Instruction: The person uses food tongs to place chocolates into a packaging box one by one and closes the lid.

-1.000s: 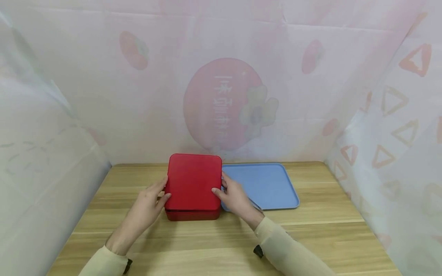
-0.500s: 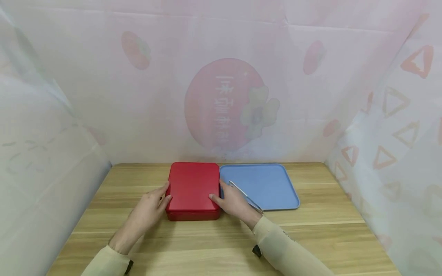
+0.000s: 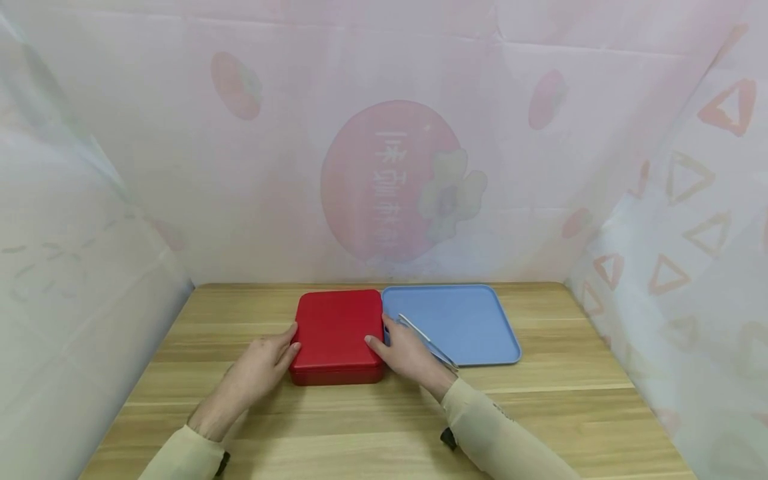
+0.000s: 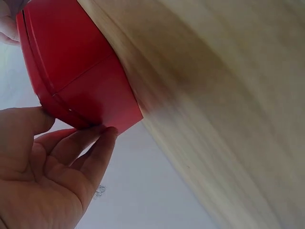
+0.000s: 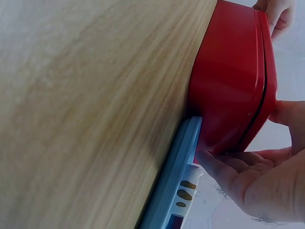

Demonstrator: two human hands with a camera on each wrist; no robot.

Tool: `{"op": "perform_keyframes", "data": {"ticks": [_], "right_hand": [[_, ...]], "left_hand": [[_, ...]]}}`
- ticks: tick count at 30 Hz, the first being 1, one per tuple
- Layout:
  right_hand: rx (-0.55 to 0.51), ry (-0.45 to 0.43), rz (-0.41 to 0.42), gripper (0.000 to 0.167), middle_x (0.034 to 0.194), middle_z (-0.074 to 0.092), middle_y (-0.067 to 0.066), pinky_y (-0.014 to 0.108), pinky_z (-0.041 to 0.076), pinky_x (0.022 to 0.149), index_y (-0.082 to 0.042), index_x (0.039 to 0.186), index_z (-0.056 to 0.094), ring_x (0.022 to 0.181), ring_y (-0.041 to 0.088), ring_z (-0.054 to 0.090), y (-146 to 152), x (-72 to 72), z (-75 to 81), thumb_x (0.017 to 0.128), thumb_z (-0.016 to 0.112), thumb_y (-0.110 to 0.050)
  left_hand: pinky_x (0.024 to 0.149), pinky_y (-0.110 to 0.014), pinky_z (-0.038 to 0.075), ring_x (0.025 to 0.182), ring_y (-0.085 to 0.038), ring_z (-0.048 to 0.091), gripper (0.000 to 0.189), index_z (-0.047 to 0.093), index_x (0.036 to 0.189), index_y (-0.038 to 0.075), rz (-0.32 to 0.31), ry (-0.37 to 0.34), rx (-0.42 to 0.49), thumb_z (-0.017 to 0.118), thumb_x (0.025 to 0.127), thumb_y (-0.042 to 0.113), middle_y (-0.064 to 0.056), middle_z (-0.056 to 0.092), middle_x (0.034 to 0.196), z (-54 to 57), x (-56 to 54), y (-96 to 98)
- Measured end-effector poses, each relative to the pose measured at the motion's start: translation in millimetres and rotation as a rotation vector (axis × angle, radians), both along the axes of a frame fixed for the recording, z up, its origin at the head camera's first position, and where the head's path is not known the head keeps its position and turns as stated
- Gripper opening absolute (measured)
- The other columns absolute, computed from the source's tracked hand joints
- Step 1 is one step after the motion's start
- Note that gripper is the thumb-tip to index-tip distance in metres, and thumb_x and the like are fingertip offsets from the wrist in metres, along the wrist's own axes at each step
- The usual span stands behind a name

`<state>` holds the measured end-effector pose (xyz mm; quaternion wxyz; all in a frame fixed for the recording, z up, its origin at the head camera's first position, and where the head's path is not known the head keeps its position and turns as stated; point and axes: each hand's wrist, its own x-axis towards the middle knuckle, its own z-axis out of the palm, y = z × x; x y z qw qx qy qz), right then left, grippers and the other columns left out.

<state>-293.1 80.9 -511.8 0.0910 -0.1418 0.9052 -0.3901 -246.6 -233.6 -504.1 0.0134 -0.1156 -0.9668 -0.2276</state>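
Observation:
A square red box with its lid on top sits on the wooden table. My left hand holds its left side; in the left wrist view the thumb touches the lid's edge and the fingertips lie against the wall below. On the opposite side my right hand holds the box, thumb over the lid's edge and fingers along the side. A thin dark seam shows under the lid in the right wrist view.
A shallow blue tray lies against the box's right side. A slim, shiny tool like tongs rests over its front-left part, partly behind my right hand. Printed cloth walls enclose the table at the back and sides.
The lid, raised at its back edge a second ago, has come down and now lies nearly level on the box. Both hands have stayed at the sides, shifting only slightly.

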Motion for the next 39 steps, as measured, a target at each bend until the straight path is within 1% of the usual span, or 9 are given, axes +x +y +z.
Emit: {"op": "perform_keyframes", "data": {"ticks": [4,7,13,17,24,29,33,36,39], "right_hand": [[-0.005,0.016,0.015,0.084,0.178,0.057,0.027,0.063,0.053,0.134,0.007,0.179,0.04,0.167,0.045,0.056,4,1.4,-0.1,0.116,0.074,-0.038],[0.029,0.037,0.045,0.086,0.166,0.068,0.027,0.058,0.062,0.122,0.006,0.179,0.038,0.152,0.042,0.069,7,3.7,-1.0,0.116,0.075,-0.039],[0.132,0.155,0.161,0.082,0.185,0.046,0.026,0.058,0.052,0.136,0.006,0.179,0.039,0.169,0.044,0.054,14,7.4,2.3,0.118,0.074,-0.037],[0.2,0.13,0.217,0.089,0.195,0.028,0.02,0.061,0.05,0.137,-0.001,0.182,0.037,0.178,0.05,0.037,20,5.5,4.9,0.116,0.075,-0.047],[0.255,0.101,0.245,0.099,0.195,0.03,0.013,0.061,0.05,0.138,-0.01,0.183,0.038,0.178,0.052,0.035,26,0.9,10.6,0.108,0.082,-0.056],[0.286,0.104,0.26,0.099,0.195,0.032,0.013,0.062,0.051,0.137,-0.011,0.184,0.037,0.179,0.052,0.035,24,2.2,12.7,0.109,0.08,-0.06],[0.334,0.146,0.251,0.1,0.193,0.036,0.011,0.052,0.07,0.11,-0.014,0.184,0.04,0.177,0.049,0.041,23,2.3,10.7,0.107,0.08,-0.064],[0.381,0.182,0.25,0.105,0.192,0.039,0.01,0.044,0.073,0.085,-0.014,0.183,0.041,0.174,0.048,0.046,22,2.2,9.0,0.104,0.081,-0.07],[0.414,0.204,0.251,0.109,0.192,0.04,0.01,0.046,0.075,0.09,-0.014,0.183,0.042,0.173,0.047,0.048,21,2.3,9.8,0.101,0.082,-0.074]], "left_hand": [[0.102,-0.049,0.07,0.099,-0.02,0.075,0.064,0.05,0.171,-0.01,-0.025,-0.012,-0.035,0.07,0.12,0.023,-0.026,0.085,0.125,0.6,0.8,1.6],[0.117,-0.061,0.066,0.138,-0.041,0.08,0.067,0.049,0.171,-0.013,-0.058,-0.007,-0.064,0.071,0.119,0.022,-0.034,0.068,0.163,2.0,1.7,2.1],[0.124,-0.065,0.06,0.153,-0.051,0.069,0.072,0.047,0.171,-0.015,-0.098,-0.023,-0.086,0.073,0.118,0.026,-0.036,0.062,0.169,9.2,3.3,3.7],[0.123,-0.065,0.061,0.151,-0.051,0.07,0.072,0.048,0.17,-0.015,-0.108,-0.017,-0.101,0.075,0.117,0.026,-0.037,0.062,0.167,11.3,3.2,4.9],[0.106,-0.055,0.071,0.123,-0.03,0.082,0.074,0.053,0.168,-0.013,-0.114,0.003,-0.112,0.08,0.114,0.029,-0.035,0.071,0.158,12.9,0.7,4.0],[0.107,-0.057,0.07,0.126,-0.036,0.084,0.075,0.054,0.167,-0.014,-0.121,0.006,-0.129,0.082,0.113,0.03,-0.035,0.074,0.153,15.0,1.2,2.6],[0.11,-0.059,0.069,0.132,-0.043,0.082,0.078,0.053,0.167,-0.014,-0.129,0.007,-0.146,0.082,0.112,0.032,-0.036,0.073,0.155,15.7,2.4,1.6],[0.109,-0.059,0.07,0.132,-0.043,0.082,0.079,0.052,0.168,-0.013,-0.138,0.0,-0.157,0.083,0.111,0.032,-0.036,0.073,0.154,16.8,2.8,0.7],[0.115,-0.062,0.067,0.139,-0.049,0.078,0.082,0.05,0.169,-0.014,-0.153,-0.034,-0.174,0.083,0.112,0.035,-0.038,0.069,0.159,22.4,-0.5,-0.1]]}}
